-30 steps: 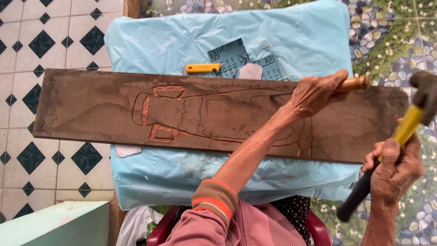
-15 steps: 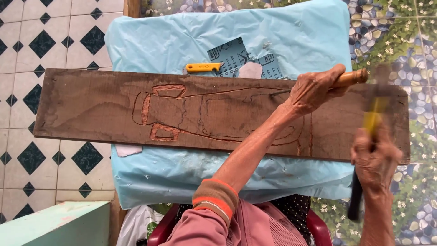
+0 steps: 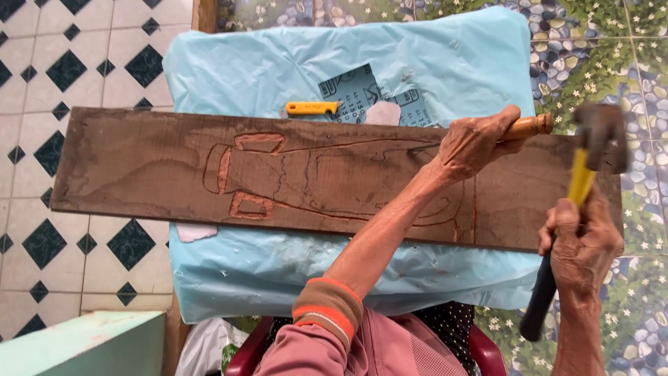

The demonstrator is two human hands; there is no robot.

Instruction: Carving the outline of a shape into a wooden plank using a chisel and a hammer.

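A person's left hand [image 3: 476, 143] wraps its fingers tightly around a wooden-handled chisel [image 3: 527, 127], the rounded end of the handle sticking out past the knuckles toward the right. The right hand [image 3: 581, 244] clamps all fingers on the shaft of a hammer [image 3: 583, 174], whose yellow neck rises above the fist and whose black grip trails below it; the blurred dark head [image 3: 600, 136] sits just beyond the chisel's handle end, apart from it by a small gap. Under the left fingers lies a long dark wooden board [image 3: 139, 167], carved with the outline of a figure whose grooves show reddish fresh wood. The board rests on a light blue plastic sheet [image 3: 445, 63] covering a surface. Beyond the left fingers, on the far side of the board, a yellow utility knife [image 3: 312, 108] lies on the sheet. A pink sleeve with an orange-striped cuff [image 3: 327, 313] covers the left forearm.
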